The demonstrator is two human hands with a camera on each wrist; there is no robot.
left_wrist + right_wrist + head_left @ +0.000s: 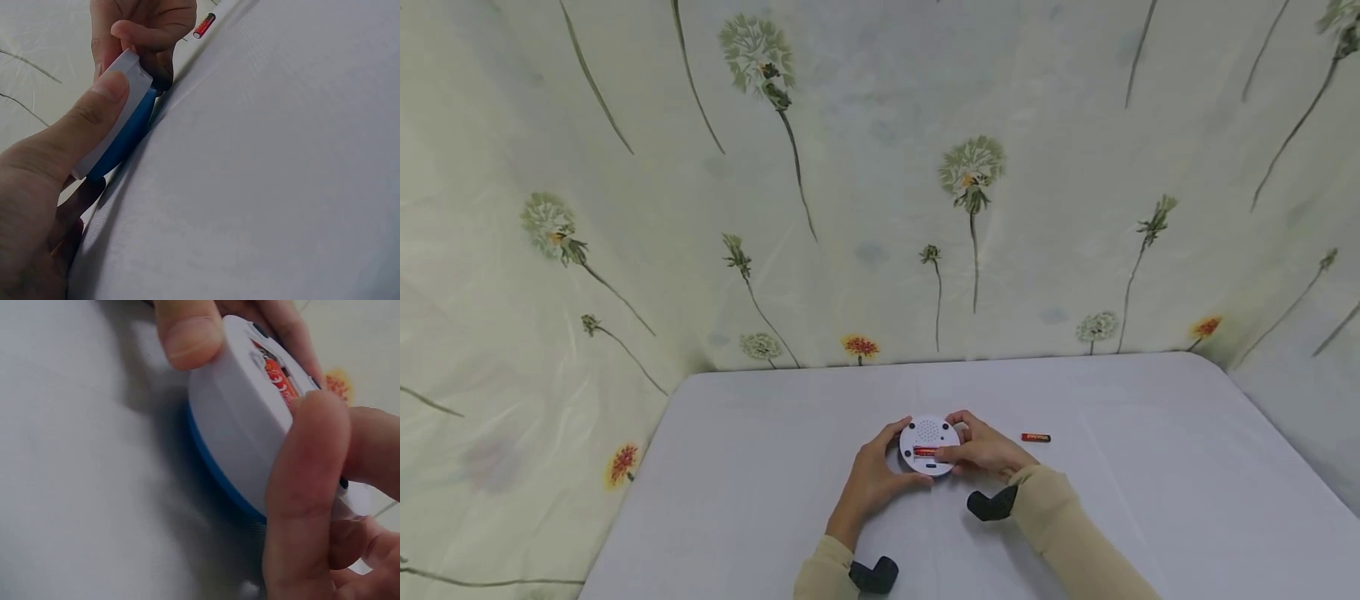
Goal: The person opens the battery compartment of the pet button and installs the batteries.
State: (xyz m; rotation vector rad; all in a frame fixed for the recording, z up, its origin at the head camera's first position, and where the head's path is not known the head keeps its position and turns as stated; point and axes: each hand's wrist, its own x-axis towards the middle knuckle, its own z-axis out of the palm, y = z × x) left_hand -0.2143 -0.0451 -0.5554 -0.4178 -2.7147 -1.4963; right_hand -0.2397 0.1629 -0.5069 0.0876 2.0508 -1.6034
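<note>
A round white device with a blue front side is held just above the table, its back turned up. That back shows speaker holes, small dark feet and an uncovered battery slot. One red battery lies in the slot, partly hidden by a thumb. My left hand grips the device by its rim, thumb on the near side. At the opposite edge is my right hand, its thumb pressing at the battery's end while its fingers curl about the rim. In the left wrist view the device appears edge-on.
A second red battery lies loose on the white-covered table, right of my right hand. Behind the table hangs a flower-patterned cloth. Black wrist mounts stick out from both beige sleeves.
</note>
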